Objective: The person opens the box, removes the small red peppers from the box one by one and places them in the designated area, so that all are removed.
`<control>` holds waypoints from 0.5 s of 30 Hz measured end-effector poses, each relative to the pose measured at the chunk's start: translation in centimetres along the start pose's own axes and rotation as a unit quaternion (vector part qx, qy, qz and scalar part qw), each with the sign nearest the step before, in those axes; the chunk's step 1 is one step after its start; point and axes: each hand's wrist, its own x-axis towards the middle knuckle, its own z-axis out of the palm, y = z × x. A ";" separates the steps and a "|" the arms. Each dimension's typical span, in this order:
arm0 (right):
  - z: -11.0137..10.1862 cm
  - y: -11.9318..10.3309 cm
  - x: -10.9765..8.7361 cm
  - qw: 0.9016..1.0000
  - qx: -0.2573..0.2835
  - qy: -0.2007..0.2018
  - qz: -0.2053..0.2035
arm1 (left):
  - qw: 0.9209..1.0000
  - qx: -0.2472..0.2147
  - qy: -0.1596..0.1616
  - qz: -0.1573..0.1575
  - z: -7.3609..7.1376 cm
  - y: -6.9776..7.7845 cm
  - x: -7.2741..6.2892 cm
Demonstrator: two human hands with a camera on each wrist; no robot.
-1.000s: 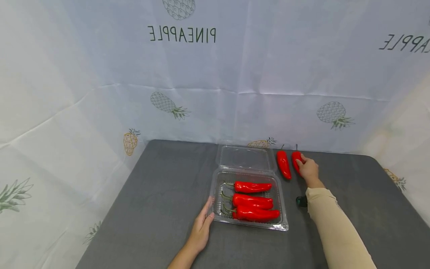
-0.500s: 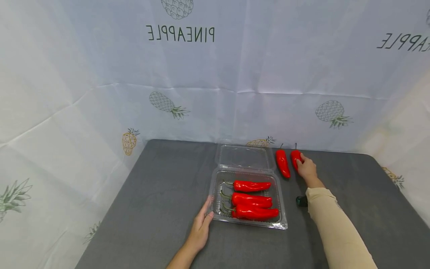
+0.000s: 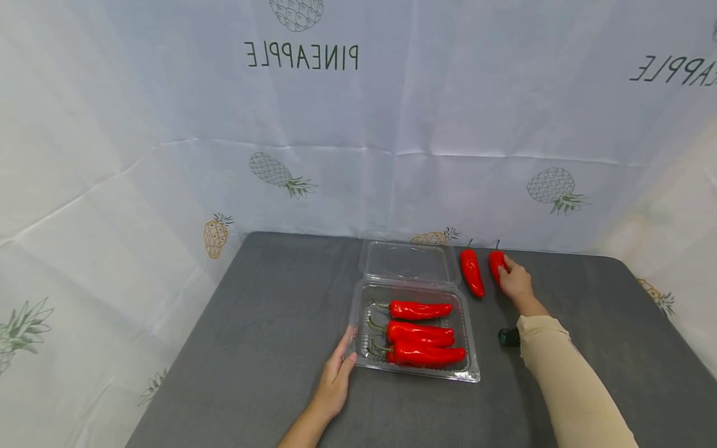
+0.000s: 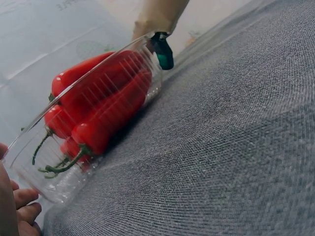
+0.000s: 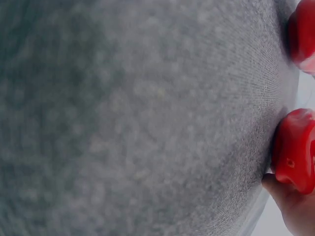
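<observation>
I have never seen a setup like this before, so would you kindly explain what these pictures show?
There is no machine here: one person works with two bare hands. The wide picture comes from a camera worn on the head, looking forward and down; the two smaller ones come from cameras on the left and right wrists. On the dark grey fabric-covered table stands a clear, rectangular plastic container, its transparent hinged lid folded back. Several long, glossy, green-stemmed red peppers lie inside. The person's left hand holds the container's left side. The right hand grips another glossy red pepper, to the right near the table's far edge; a second loose one lies beside it, nearer the container. Behind hangs a pineapple-printed white cloth.
</observation>
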 end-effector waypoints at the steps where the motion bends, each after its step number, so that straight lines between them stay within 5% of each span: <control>1: 0.0 0.0 -0.1 1.000 0.001 0.000 -0.001 | 1.000 0.000 0.000 -0.001 0.0 0.0 0.0; 15: 0.0 -0.2 -0.3 1.000 0.026 -0.007 0.015 | 1.000 -0.004 -0.007 -0.018 -0.1 0.0 0.0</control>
